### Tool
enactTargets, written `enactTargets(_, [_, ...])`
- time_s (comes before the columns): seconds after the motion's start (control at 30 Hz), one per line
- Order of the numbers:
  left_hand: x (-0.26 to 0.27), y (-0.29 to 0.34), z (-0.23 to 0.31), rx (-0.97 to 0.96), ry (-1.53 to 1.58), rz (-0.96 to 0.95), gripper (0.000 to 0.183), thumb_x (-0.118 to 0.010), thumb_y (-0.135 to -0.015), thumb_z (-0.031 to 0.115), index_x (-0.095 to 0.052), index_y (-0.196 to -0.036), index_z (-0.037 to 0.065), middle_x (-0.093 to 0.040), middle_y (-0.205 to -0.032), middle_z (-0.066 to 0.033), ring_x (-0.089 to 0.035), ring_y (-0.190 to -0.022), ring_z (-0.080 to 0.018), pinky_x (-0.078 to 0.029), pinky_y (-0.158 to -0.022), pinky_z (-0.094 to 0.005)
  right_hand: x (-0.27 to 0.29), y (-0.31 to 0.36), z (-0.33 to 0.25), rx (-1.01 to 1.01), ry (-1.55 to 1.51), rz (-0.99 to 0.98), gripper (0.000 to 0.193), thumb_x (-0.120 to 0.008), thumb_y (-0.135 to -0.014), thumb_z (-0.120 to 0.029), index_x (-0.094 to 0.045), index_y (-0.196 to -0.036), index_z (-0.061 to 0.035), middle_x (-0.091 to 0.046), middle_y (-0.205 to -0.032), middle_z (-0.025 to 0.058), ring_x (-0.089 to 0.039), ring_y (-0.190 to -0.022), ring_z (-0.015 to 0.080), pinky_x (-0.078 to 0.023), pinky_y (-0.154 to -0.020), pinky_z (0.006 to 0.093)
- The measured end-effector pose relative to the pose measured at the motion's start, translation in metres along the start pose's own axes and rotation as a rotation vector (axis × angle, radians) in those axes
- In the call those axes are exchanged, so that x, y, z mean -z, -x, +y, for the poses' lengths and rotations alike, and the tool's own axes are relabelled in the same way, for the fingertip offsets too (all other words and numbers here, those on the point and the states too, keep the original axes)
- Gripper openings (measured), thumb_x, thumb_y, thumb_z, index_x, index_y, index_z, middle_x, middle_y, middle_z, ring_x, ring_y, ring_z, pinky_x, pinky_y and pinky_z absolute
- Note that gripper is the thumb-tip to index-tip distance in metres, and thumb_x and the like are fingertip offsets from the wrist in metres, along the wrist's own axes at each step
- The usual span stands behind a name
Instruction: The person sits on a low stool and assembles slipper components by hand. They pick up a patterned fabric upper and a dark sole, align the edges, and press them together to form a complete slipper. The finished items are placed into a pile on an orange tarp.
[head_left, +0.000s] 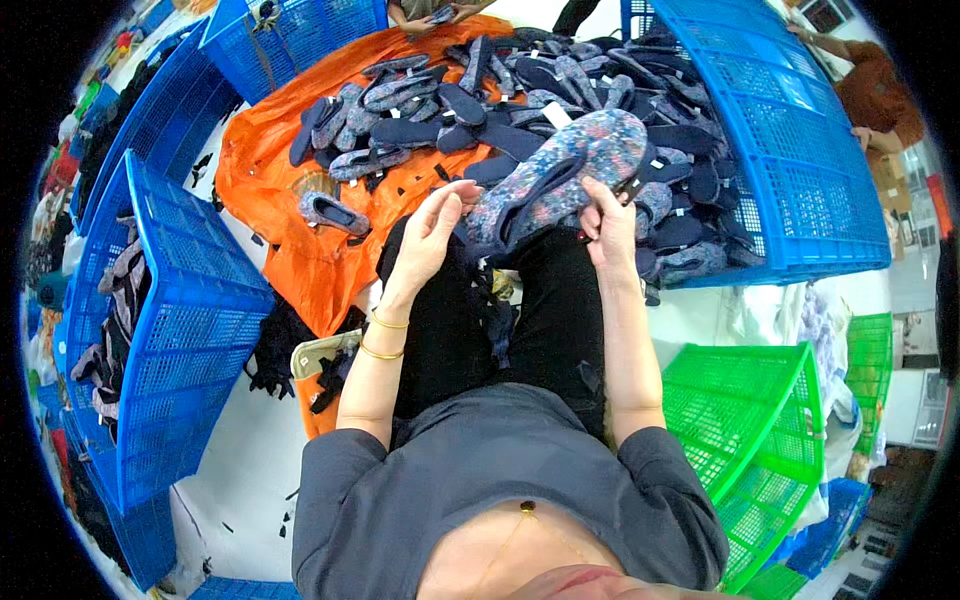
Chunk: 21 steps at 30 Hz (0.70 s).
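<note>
A blue-grey speckled slipper [615, 140] is raised above my lap, slanting up to the right, its dark foot opening facing me. My right hand [610, 225] grips its right edge, thumb on top and fingers curled. A tiny red spot shows by those fingers; I cannot make out what it is. Beside the slipper's left end, my left hand [430, 238] is open, with its fingers stretched out and nothing visible in it. A pile of similar slippers [400, 95] with dark soles and small white tags lies beyond my knees.
An orange sheet [255, 180] lies under part of the pile, with one slipper [333, 213] apart on it. Blue mesh crates [790, 150] stand right, left and behind; green crates [740, 410] stand at lower right. Another person's hands [430, 22] show at the far side.
</note>
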<state>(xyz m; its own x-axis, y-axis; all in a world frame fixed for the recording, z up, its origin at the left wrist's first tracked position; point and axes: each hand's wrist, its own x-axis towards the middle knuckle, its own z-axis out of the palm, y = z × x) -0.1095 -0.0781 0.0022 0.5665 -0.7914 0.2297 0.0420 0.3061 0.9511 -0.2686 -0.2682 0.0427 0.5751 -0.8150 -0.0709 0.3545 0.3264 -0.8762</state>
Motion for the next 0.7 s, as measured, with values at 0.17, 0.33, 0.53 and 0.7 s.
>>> enactTargets(0.17, [-0.015,0.026,0.018,-0.152,-0.39,0.012,0.063,-0.077,-0.076,0.016,-0.051,-0.132,0.007,-0.05,-0.134,-0.0118,-0.049,-0.123,-0.0252,-0.039,-0.103,-0.036,0.014,0.0,-0.003,0.006,-0.064,0.115,0.017,-0.069,-0.083,-0.01,-0.058,-0.071,-0.0093,-0.045,-0.054,-0.0068,-0.034,-0.039,0.0034,-0.023,-0.034,0.0191])
enactTargets(0.33, [-0.04,0.024,0.038,-0.59,-1.052,0.115,0.046,-0.083,-0.062,0.009,-0.069,-0.106,0.008,-0.061,-0.094,-0.0075,-0.059,-0.086,-0.0249,-0.05,-0.077,-0.0326,0.011,-0.016,-0.002,-0.093,-0.003,-0.002,0.014,-0.071,-0.081,-0.01,-0.057,-0.082,-0.0071,-0.049,-0.058,-0.0056,-0.033,-0.036,0.003,-0.02,-0.033,0.0214])
enactTargets(0.53, [-0.041,0.026,0.028,-0.538,-0.904,-0.036,0.025,-0.076,-0.07,0.001,-0.068,-0.094,0.003,-0.067,-0.09,-0.0108,-0.066,-0.082,-0.0266,-0.053,-0.072,-0.0324,0.003,-0.052,0.008,-0.315,0.498,-0.147,0.02,-0.07,-0.081,-0.02,-0.055,-0.072,-0.0112,-0.045,-0.05,-0.0048,-0.035,-0.036,0.0044,-0.02,-0.034,0.0223])
enactTargets(0.7, [-0.045,0.029,0.021,-0.384,-0.798,-0.001,0.017,-0.067,-0.08,-0.003,-0.064,-0.097,0.0,-0.067,-0.09,-0.0116,-0.066,-0.084,-0.0249,-0.053,-0.072,-0.0313,0.036,-0.078,0.047,-0.575,0.892,-0.421,0.033,-0.072,-0.079,-0.03,-0.055,-0.063,-0.0067,-0.049,-0.048,0.002,-0.04,-0.037,0.0087,-0.025,-0.035,0.025])
